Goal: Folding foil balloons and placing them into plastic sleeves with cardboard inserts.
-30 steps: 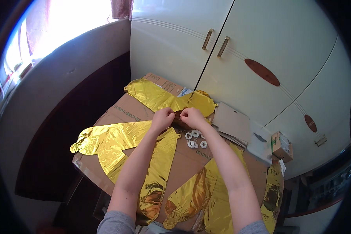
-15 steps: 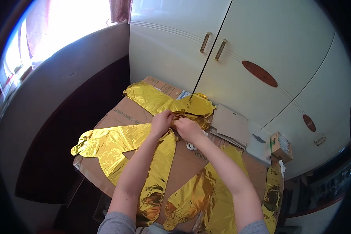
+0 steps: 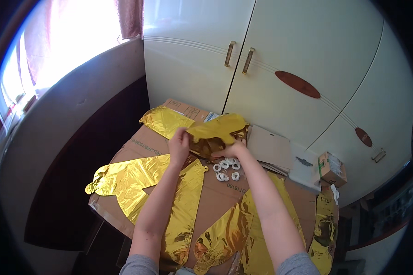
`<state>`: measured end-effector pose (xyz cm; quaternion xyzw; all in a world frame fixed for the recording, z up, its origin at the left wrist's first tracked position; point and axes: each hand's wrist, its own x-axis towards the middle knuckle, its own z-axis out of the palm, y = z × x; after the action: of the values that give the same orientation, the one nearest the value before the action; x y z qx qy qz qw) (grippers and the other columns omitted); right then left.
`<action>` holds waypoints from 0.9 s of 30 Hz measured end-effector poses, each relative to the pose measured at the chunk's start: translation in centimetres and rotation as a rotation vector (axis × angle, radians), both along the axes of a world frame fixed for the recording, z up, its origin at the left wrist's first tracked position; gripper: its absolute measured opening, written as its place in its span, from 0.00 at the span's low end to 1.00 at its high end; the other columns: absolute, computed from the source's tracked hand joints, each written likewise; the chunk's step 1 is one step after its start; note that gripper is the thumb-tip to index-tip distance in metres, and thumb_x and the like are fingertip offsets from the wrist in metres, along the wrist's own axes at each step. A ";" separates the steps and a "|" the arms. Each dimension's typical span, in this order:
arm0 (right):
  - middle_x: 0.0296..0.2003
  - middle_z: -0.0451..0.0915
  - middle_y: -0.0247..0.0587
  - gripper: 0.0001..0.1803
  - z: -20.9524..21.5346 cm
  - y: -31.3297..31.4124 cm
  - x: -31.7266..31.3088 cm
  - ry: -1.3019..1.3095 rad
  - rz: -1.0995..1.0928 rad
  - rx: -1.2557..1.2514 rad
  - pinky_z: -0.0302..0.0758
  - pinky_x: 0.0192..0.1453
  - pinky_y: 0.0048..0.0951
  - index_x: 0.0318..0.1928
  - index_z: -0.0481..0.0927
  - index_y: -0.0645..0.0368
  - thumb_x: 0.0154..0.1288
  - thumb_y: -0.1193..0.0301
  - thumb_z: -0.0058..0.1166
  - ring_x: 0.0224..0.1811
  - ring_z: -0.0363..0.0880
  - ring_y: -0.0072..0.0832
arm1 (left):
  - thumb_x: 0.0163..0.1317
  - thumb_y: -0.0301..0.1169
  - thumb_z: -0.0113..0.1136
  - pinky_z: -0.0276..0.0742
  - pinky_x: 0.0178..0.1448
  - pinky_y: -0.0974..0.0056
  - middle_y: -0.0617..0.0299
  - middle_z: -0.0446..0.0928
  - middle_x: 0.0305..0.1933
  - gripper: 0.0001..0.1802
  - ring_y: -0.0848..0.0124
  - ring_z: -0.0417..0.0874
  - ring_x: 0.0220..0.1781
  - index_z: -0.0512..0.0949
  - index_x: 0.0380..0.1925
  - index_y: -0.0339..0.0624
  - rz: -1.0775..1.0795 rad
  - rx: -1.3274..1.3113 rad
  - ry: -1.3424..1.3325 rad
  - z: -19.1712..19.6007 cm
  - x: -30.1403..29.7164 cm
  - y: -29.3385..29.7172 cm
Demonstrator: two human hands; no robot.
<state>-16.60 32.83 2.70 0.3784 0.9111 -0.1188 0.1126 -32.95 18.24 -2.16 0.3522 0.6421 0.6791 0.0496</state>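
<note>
Between my hands is a crumpled, partly folded gold foil balloon point(image 3: 220, 126), lifted toward the far side of the cardboard. My left hand point(image 3: 179, 145) pinches its left edge. Its lower right part is gripped by my right hand point(image 3: 232, 150), whose fingertips are partly hidden in the foil. Several small white rings or rolls point(image 3: 224, 165) lie just below my right hand. Behind the left hand, another flat gold foil piece point(image 3: 166, 121) rests on the cardboard. Nearer to me on the left spreads a large flat gold balloon point(image 3: 133, 176).
Flattened cardboard point(image 3: 215, 195) covers the table. More gold foil point(image 3: 234, 233) lies under my right forearm and at the right edge point(image 3: 325, 220). Grey-brown card sheets point(image 3: 270, 144) are stacked right of my hands, a small open box point(image 3: 331, 168) beyond. A white cabinet point(image 3: 188, 68) stands behind.
Both hands have moved apart and raised the gold foil balloon, opening it out from a bunched fold. The white rings now show more fully. The whole view has shifted slightly.
</note>
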 end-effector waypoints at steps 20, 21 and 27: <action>0.72 0.49 0.63 0.67 3.1 -14.2 2.6 0.949 0.400 0.099 0.57 0.73 0.49 0.74 0.44 0.64 0.45 0.44 0.71 0.73 0.53 0.55 | 0.59 0.18 0.58 0.77 0.42 0.61 0.55 0.83 0.36 0.04 0.61 0.83 0.37 0.77 0.34 0.37 0.446 0.398 0.850 18.6 5.9 -10.0; 0.72 0.49 0.64 0.66 4.9 -16.9 3.3 0.977 0.391 0.071 0.57 0.73 0.49 0.74 0.44 0.67 0.46 0.46 0.71 0.74 0.52 0.56 | 0.57 0.19 0.60 0.75 0.39 0.61 0.56 0.82 0.33 0.04 0.61 0.82 0.34 0.77 0.32 0.38 0.437 0.384 0.921 19.3 6.8 -10.1; 0.69 0.55 0.63 0.54 5.2 -19.5 6.2 1.472 0.236 0.113 0.56 0.73 0.49 0.72 0.49 0.66 0.54 0.58 0.68 0.71 0.56 0.53 | 0.53 0.25 0.70 0.70 0.24 0.65 0.61 0.75 0.20 0.09 0.67 0.76 0.18 0.77 0.29 0.41 0.183 0.363 0.998 22.9 13.8 -11.0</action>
<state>-10.44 13.32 7.91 0.1058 0.7902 -0.2816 -0.5339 -19.18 7.28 20.70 0.5778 0.4879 0.5309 -0.3825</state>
